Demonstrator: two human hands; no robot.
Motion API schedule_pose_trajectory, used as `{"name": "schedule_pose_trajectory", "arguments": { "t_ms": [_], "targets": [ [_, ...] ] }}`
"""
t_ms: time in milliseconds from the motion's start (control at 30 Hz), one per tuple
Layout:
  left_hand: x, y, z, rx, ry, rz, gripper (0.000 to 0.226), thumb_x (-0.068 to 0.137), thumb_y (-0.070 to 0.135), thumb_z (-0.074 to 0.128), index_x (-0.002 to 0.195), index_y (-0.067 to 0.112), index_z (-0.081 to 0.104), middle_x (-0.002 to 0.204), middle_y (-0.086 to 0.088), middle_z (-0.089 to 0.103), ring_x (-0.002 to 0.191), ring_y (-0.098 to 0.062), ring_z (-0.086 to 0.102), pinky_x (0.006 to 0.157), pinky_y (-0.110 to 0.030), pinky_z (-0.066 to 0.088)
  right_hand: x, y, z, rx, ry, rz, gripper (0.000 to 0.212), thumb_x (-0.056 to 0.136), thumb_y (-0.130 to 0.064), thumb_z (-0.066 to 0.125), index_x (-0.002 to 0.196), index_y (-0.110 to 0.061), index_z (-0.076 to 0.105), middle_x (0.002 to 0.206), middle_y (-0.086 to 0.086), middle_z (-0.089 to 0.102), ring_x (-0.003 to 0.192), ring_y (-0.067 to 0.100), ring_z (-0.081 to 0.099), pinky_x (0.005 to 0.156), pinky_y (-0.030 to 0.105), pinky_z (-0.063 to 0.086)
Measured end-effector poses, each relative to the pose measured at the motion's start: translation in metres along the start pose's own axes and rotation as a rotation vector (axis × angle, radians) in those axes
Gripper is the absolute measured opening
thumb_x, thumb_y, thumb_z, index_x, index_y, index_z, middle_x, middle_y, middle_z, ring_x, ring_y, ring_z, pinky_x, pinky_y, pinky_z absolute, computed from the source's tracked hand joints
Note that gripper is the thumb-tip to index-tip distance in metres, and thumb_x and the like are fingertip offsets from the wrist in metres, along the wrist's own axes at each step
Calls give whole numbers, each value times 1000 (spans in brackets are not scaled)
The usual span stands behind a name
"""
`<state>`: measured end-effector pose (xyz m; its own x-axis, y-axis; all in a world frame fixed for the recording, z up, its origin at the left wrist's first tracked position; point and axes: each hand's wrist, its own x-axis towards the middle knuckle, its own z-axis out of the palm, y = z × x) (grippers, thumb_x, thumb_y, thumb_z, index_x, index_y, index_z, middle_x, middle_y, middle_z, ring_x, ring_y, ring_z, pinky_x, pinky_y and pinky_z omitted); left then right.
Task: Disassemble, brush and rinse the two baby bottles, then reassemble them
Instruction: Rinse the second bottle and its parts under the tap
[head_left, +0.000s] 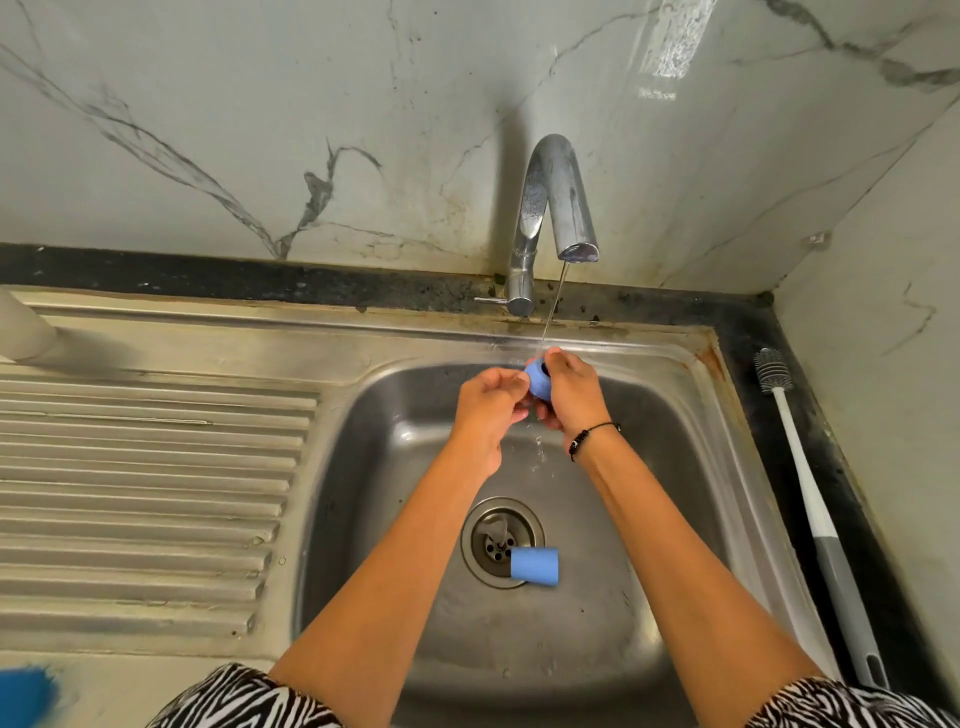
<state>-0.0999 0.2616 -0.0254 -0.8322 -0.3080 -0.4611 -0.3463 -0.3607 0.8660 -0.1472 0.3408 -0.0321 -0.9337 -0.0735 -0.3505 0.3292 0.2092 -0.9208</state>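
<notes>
Both of my hands hold a blue bottle collar ring (536, 380) over the sink basin (675, 447), under a thin stream of water from the tap (556, 208). My left hand (491, 405) grips it from the left, my right hand (571, 395) from the right. The ring's dark hole faces up. A blue bottle cap (535, 565) lies on its side in the basin beside the drain (496, 540). The bottle brush (800, 478) with white and grey handle lies on the dark counter to the right of the sink.
A ribbed steel drainboard (145, 467) spreads to the left. A white cylindrical object (21, 327) stands at its far left edge. A blurred blue thing (26, 696) sits at the bottom left corner. Marble walls close in behind and on the right.
</notes>
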Motion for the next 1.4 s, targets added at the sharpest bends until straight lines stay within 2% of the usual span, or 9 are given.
{"name": "schedule_pose_trajectory", "arguments": {
  "t_ms": [167, 300, 400, 467, 667, 867, 1033, 1233, 1400],
  "targets": [
    [8, 5, 2, 2, 74, 82, 24, 95, -1, 47, 74, 8, 55, 69, -8, 57, 59, -11, 56, 58, -23, 52, -5, -4, 9, -299, 10, -207, 30, 100, -38, 32, 107, -17, 53, 87, 7, 55, 76, 24, 51, 70, 41, 49],
    [8, -1, -4, 435, 160, 357, 23, 85, -10, 47, 76, 8, 56, 70, -5, 56, 63, -13, 46, 59, -23, 39, -7, -10, 16, -304, -1, -186, 23, 96, -38, 35, 81, -25, 47, 79, 9, 56, 69, 25, 51, 54, 33, 41],
    [-1, -10, -7, 867, 115, 759, 22, 69, -19, 55, 84, -4, 59, 83, -18, 60, 76, -24, 51, 65, -30, 40, 0, -17, 11, -125, -60, 52, 35, 93, -30, 33, 62, -16, 43, 55, 8, 48, 42, 20, 40, 41, 19, 26],
    [-1, -18, -8, 1034, 73, 864, 28, 62, -20, 61, 86, -5, 61, 88, -21, 59, 79, -33, 54, 64, -34, 43, -1, -21, 7, 47, -92, 155, 37, 94, -23, 31, 60, -13, 41, 46, 8, 42, 38, 18, 34, 43, 18, 24],
    [9, -12, -8, 652, 48, 487, 26, 89, 8, 60, 115, 5, 55, 117, -11, 53, 106, -23, 53, 93, -30, 45, -11, -13, 2, 300, -245, 70, 29, 94, 3, 36, 89, -13, 60, 75, 6, 60, 56, 7, 59, 54, 23, 47],
    [8, -11, -15, 780, 35, 627, 37, 84, 3, 65, 119, 3, 53, 117, -11, 53, 111, -23, 48, 92, -20, 35, -10, 3, -7, 689, -362, 219, 33, 86, 11, 31, 100, 3, 60, 82, 13, 63, 61, 13, 59, 58, 23, 53],
    [8, -14, -16, 981, -31, 799, 59, 76, -9, 63, 131, 0, 43, 125, -16, 49, 117, -26, 41, 95, -13, 23, -13, 8, -10, 653, -328, 240, 20, 96, 0, 40, 94, -2, 60, 77, 11, 60, 57, 10, 56, 49, 18, 49],
    [12, -25, -18, 860, -8, 514, 59, 84, 15, 69, 135, 5, 42, 123, -11, 56, 115, -23, 50, 98, -25, 38, -5, 16, -9, 702, -156, 327, 21, 96, -2, 38, 104, 2, 57, 91, 18, 61, 76, 22, 60, 58, 26, 54],
    [2, -26, -29, 616, 142, 380, 27, 96, 21, 53, 112, 1, 61, 101, -11, 66, 89, -18, 60, 68, -7, 41, -10, 18, -16, 631, -211, 439, 17, 92, 4, 38, 94, 8, 54, 77, 21, 67, 66, 29, 68, 60, 37, 59]
  ]
}}
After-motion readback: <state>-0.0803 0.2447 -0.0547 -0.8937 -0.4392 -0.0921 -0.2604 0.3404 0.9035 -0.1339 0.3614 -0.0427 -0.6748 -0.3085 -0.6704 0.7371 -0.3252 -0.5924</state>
